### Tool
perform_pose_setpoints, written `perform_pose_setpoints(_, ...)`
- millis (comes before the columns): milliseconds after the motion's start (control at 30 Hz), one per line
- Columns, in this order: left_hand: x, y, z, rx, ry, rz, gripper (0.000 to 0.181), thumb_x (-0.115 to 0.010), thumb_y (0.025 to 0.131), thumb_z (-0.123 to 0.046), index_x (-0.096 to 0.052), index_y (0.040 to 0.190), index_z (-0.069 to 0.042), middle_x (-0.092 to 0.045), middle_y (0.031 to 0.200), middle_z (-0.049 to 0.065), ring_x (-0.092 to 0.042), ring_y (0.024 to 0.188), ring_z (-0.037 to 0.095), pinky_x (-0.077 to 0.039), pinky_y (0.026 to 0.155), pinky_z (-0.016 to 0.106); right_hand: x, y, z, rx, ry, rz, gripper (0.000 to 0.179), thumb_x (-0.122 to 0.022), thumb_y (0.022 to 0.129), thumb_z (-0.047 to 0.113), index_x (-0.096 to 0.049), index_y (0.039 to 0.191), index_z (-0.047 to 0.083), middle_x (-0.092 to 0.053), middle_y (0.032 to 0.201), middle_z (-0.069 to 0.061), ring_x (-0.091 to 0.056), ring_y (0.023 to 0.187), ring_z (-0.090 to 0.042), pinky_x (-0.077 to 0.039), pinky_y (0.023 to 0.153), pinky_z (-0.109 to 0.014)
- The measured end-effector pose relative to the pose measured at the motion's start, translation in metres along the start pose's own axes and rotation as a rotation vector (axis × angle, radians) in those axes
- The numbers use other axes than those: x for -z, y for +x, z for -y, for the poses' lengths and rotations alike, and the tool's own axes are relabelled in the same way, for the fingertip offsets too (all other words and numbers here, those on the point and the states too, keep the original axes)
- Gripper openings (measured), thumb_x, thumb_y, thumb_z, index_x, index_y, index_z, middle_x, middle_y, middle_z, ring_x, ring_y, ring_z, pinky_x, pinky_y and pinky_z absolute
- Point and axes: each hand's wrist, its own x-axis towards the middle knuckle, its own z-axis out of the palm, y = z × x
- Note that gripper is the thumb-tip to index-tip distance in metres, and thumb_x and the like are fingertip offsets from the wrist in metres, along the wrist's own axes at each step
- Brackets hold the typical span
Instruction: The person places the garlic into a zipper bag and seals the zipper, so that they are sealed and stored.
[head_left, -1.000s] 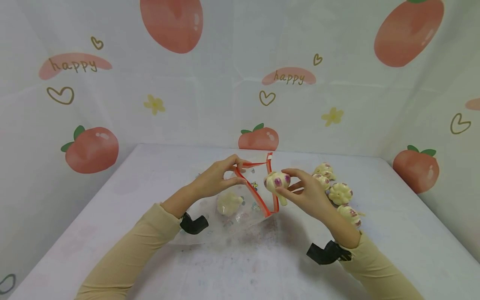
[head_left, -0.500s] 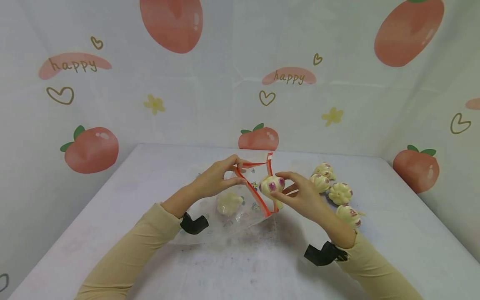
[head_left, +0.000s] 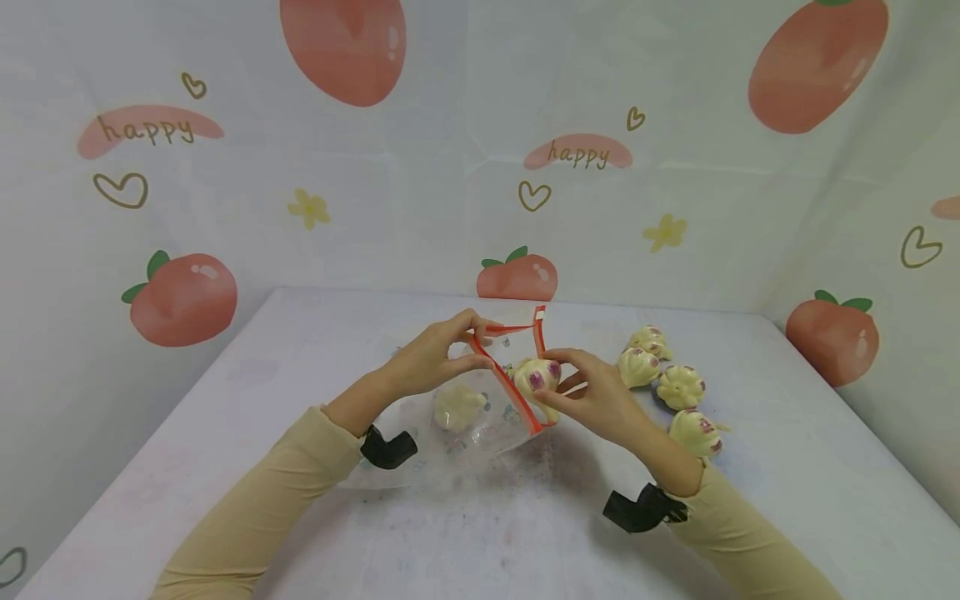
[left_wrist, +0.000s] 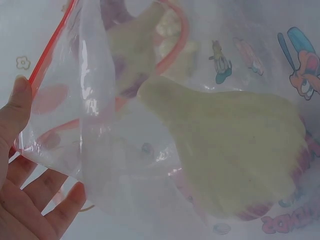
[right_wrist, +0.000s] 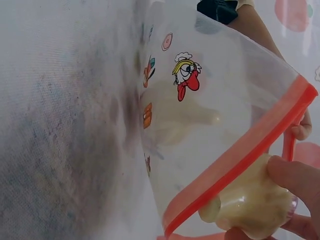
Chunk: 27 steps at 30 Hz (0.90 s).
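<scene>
The left hand, at the center of the head view, pinches the red-edged rim of a clear bag between thumb and fingers; in the left wrist view, the remaining fingers are spread apart below the rim. The right hand, right of center, grasps a garlic bulb, with the thumb and fingers separated by the width of the bulb. The held bulb is located at the bag's mouth, between the two red edges. A second bulb lies inside the bag, left of the mouth. Four loose bulbs rest on the white table, right of the right hand. Each wrist carries a black mount beside a beige sleeve.
</scene>
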Motion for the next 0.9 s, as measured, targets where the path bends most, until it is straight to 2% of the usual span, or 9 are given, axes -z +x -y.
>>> perform_pose_setpoints(500,-0.0002,0.0007,0.0015,-0.013,-0.018,0.0,0.028,-0.069,0.083,-0.009,-0.043,0.092,-0.007,-0.059,0.127,0.012,-0.065,0.106,0.029,-0.045,0.101,0.047,-0.0052,0.0007,0.0007,0.083,-0.039,0.015,0.051,-0.077,0.077,0.018,-0.056,0.122,0.005,-0.063,0.115,-0.011,-0.068,0.077,-0.016,-0.055,0.064,-0.018)
perform_pose_setpoints(700,-0.0006,0.0004,0.0012,-0.02,-0.024,-0.002,0.028,-0.069,0.083,-0.01,-0.043,0.093,-0.007,-0.059,0.124,0.016,-0.065,0.105,0.03,-0.045,0.1,0.048,-0.006,0.0015,0.0004,0.081,-0.034,0.033,0.049,-0.076,0.077,0.018,-0.057,0.121,0.005,-0.063,0.11,-0.011,-0.067,0.077,-0.016,-0.055,0.064,-0.019)
perform_pose_setpoints(900,-0.001,0.0002,0.0009,-0.025,-0.011,-0.007,0.028,-0.069,0.083,-0.01,-0.044,0.094,-0.007,-0.06,0.122,0.016,-0.065,0.104,0.029,-0.045,0.1,0.049,-0.0074,0.0027,-0.0006,0.087,-0.038,0.05,0.049,-0.076,0.078,0.016,-0.056,0.121,0.005,-0.062,0.113,-0.012,-0.067,0.078,-0.016,-0.056,0.065,-0.02)
